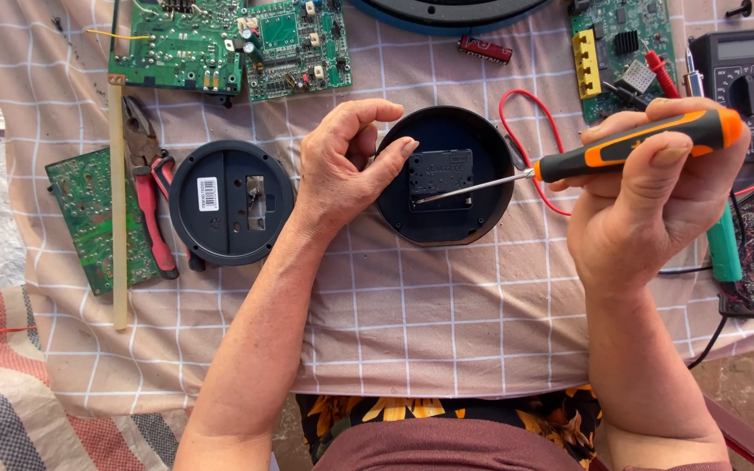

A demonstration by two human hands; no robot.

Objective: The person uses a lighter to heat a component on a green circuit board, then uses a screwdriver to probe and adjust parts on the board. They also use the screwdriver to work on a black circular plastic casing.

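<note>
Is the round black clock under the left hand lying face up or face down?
Face down: the round black clock shows its back, with the square movement box exposed and the screwdriver tip touching it.

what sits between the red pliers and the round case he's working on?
In the head view, a second round black housing lies on the checked cloth between the red pliers and the open case; the left hand steadies that case.

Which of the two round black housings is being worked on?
The right housing: the left hand steadies its rim and the screwdriver tip sits on its central module. The left housing, beside the pliers, lies untouched.
</note>
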